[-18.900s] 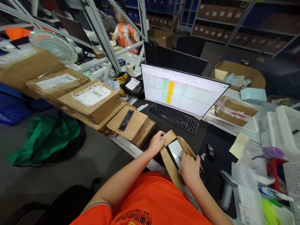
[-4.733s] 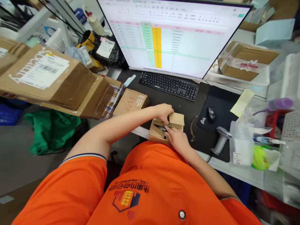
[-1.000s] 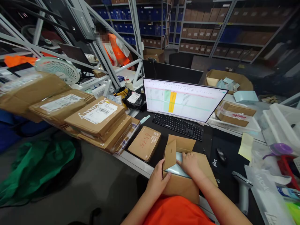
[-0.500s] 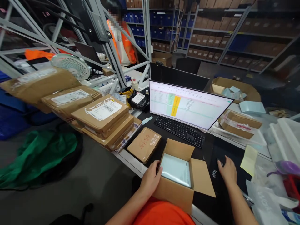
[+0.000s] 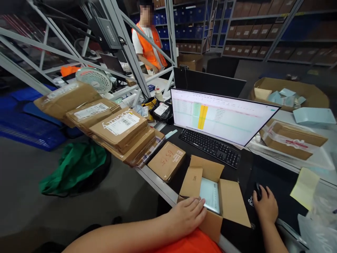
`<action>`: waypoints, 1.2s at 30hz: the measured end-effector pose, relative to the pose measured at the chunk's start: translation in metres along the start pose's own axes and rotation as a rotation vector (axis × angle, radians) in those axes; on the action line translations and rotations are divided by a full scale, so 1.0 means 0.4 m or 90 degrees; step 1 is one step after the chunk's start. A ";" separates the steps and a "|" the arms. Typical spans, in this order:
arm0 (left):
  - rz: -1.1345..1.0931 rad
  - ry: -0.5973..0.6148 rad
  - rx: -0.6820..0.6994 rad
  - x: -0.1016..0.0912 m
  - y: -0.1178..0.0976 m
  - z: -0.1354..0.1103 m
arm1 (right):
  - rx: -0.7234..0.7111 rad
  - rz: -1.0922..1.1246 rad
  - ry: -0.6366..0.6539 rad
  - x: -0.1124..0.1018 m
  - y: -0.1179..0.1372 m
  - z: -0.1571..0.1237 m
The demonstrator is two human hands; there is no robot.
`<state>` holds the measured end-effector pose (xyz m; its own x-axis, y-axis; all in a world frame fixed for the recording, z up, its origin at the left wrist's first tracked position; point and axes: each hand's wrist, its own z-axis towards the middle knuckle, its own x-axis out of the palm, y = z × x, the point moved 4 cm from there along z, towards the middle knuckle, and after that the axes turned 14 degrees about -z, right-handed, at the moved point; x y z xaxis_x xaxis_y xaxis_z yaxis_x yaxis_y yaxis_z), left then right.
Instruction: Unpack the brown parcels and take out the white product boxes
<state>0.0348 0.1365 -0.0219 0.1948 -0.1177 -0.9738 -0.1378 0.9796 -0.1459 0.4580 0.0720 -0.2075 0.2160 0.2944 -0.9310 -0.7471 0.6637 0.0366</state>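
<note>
An open cardboard box (image 5: 231, 203) sits at the desk's near edge, flaps up, with a pale blue flat item (image 5: 210, 194) inside. My left hand (image 5: 188, 215) rests flat on the box's near left flap, fingers stretched out. My right hand (image 5: 265, 206) lies cupped over the black mouse (image 5: 258, 190) on the dark mouse pad, to the right of the box.
A monitor (image 5: 223, 114) with a spreadsheet and a black keyboard (image 5: 210, 147) stand behind the box. Stacked brown parcels (image 5: 118, 128) and a small box (image 5: 166, 161) crowd the left. Another person in an orange vest (image 5: 147, 42) stands behind the metal rack. A yellow note (image 5: 304, 182) lies right.
My right hand has settled onto the mouse. My left hand slid from the box's left side onto its near flap, and the left flap now stands up. The view shifted slightly left.
</note>
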 end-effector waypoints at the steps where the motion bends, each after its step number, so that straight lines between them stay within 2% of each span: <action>1: 0.024 0.004 -0.035 0.024 -0.008 0.014 | -0.009 -0.002 -0.005 -0.004 0.003 0.001; 4: 0.044 0.067 -0.190 0.091 -0.009 0.039 | -0.025 -0.012 -0.008 -0.009 0.006 0.004; 6: 0.022 0.131 -0.253 0.111 -0.003 0.048 | -0.026 -0.017 -0.007 -0.004 0.005 0.006; 10: -0.067 0.222 -0.287 0.093 0.023 0.065 | -0.021 0.007 -0.039 0.011 -0.004 0.006; 14: -0.216 0.328 -0.343 0.064 0.056 0.084 | -0.033 0.024 -0.056 0.027 -0.011 0.005; 16: -0.285 0.327 -0.384 0.041 0.077 0.091 | -0.036 0.026 -0.063 0.033 -0.013 0.005; 18: -0.370 0.261 -0.442 0.009 0.106 0.091 | -0.039 0.031 -0.076 0.038 -0.013 0.006; 21: -0.572 0.087 -0.514 -0.046 0.153 0.073 | -0.035 0.036 -0.079 0.038 -0.011 0.009; 26: -1.003 -0.249 -0.506 -0.106 0.209 0.024 | -0.009 0.026 -0.042 -0.007 0.000 0.014; 29: -1.206 -0.382 -0.468 -0.106 0.232 -0.002 | -0.017 0.041 -0.046 -0.052 0.016 0.011; 33: -1.370 -0.478 -0.450 -0.080 0.245 -0.030 | -0.001 0.048 -0.106 -0.124 0.026 -0.033; 36: -1.415 -0.536 -0.474 -0.051 0.248 -0.052 | 0.100 0.018 -0.161 -0.189 -0.016 -0.104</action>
<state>-0.0030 0.2328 -0.0202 0.5902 -0.1664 0.7899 0.5717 -0.6046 -0.5546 0.4203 0.0167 -0.1525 0.3608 0.4626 -0.8098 -0.6526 0.7456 0.1352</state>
